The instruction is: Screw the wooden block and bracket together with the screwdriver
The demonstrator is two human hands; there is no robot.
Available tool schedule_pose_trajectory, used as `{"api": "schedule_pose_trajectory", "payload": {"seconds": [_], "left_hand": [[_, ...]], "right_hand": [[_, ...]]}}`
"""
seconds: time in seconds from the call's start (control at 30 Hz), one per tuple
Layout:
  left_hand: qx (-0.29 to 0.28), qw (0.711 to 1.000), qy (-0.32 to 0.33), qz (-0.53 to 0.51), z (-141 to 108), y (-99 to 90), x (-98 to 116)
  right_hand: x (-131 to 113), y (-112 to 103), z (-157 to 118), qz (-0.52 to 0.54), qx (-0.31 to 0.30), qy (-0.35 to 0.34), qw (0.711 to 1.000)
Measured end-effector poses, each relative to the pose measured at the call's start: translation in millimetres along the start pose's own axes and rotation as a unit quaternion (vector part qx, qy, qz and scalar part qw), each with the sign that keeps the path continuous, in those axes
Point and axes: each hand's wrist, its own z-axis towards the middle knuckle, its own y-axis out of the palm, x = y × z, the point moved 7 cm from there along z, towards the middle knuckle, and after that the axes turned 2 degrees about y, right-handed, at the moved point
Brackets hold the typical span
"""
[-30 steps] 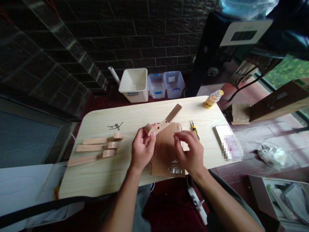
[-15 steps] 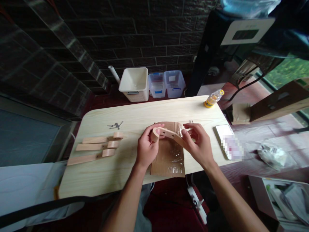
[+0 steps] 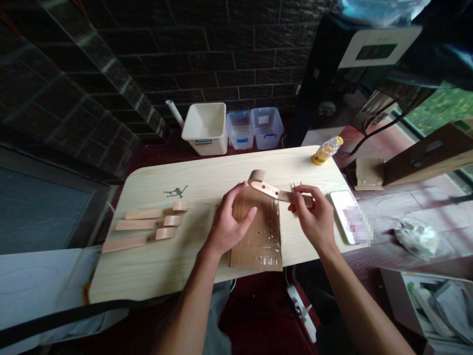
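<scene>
My right hand [image 3: 313,213] pinches the straight end of a curved wooden piece [image 3: 270,190], whose curled end points left above the cardboard. Two dark holes show along the piece. Beside it, my left hand [image 3: 231,217] has its thumb and fingers spread, with nothing between them, at the left edge of a taped brown cardboard pad [image 3: 254,241]. Several similar wooden pieces [image 3: 138,225] lie in rows on the left of the table. Behind those is a small pile of metal screws [image 3: 178,191]. A few more screws [image 3: 296,186] show just behind my right hand.
On the pale wooden table [image 3: 199,172], a clear bottle with yellow ends [image 3: 327,150] stands at the back right corner. A phone [image 3: 343,214] lies at the right edge. Past the far edge are a cream bin [image 3: 205,129] and two clear boxes [image 3: 266,129].
My left hand has let go of the wooden piece and opened. My right hand has moved slightly right and now holds the piece alone, with its curled end raised away from me.
</scene>
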Motion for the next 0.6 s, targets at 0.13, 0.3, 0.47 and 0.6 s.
{"api": "schedule_pose_trajectory", "payload": {"seconds": [0.13,0.3,0.47,0.6], "left_hand": [[-0.005,0.995,0.002,0.1,4.7,0.7,-14.6],[-0.039,0.997,-0.023,0.055,13.7,11.3,-24.8],[-0.055,0.996,-0.028,0.058,10.2,7.9,-20.9],[-0.079,0.993,-0.05,0.072,-2.2,4.6,-20.0]], "right_hand": [[1.9,-20.1,9.8,0.0,0.053,0.01,0.999],[10.5,-32.8,16.7,-0.003,0.077,0.013,0.997],[12.8,-33.5,18.5,-0.005,0.071,0.004,0.997],[11.3,-32.7,19.3,-0.002,0.058,0.007,0.998]]}}
